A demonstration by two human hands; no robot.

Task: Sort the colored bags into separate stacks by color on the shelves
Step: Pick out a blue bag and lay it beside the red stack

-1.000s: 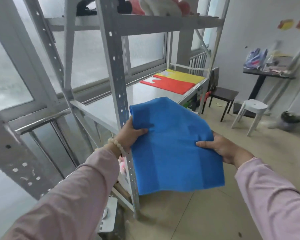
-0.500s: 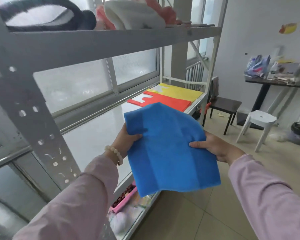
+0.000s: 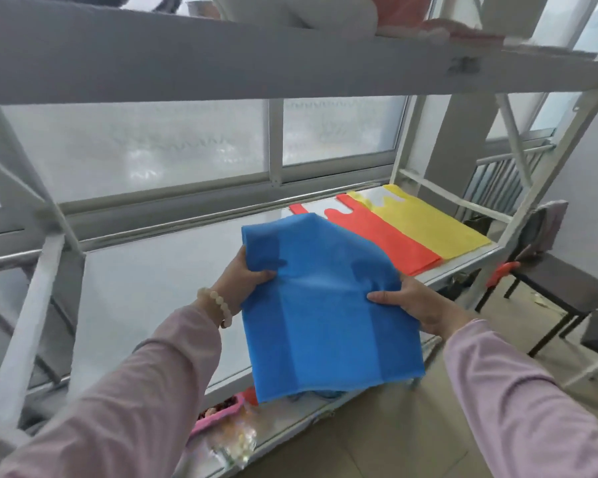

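Both hands, left and right, pinch the blue bag above the shelf, near red and yellow bags.

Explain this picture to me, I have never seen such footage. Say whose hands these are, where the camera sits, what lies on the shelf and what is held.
There is no machine here. A person wears one camera on the head, which looks forward and down, so you see their own arms. The left hand and the right hand each grip one side of a blue bag, held above the shelf. Farther along that shelf a red bag and a yellow bag lie flat, side by side.
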